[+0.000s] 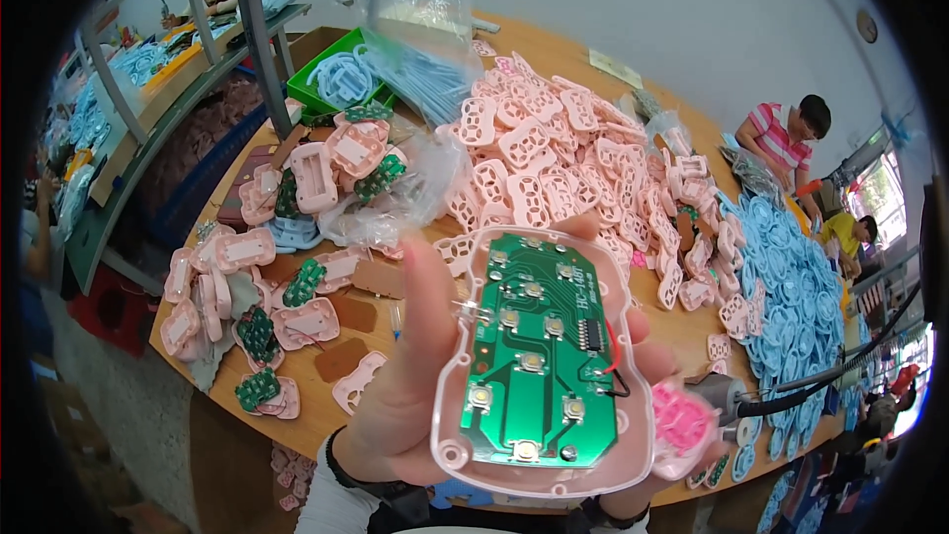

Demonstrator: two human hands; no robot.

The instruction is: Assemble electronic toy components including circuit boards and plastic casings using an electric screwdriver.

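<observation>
A pale pink plastic housing (643,435) is held up in my left hand (400,415), whose thumb stands along its left side. Fingertips show past its far and right edges. Inside it sits a green circuit board (539,366) with several small square push switches, a black chip, and a red and a black wire at its right. My right hand (633,499) is mostly hidden behind the housing. Beside the housing's lower right, it appears to hold a blurred bright pink piece (682,420) with a paler rim, its exact kind unclear.
Pink face plates (534,138) with holes are heaped across the wooden table (222,361). Pink housings and boards (259,336) lie at left. Light blue parts (791,297) are piled at right, by a dark cable (840,391). A green bin (301,89) stands behind; two people sit far right.
</observation>
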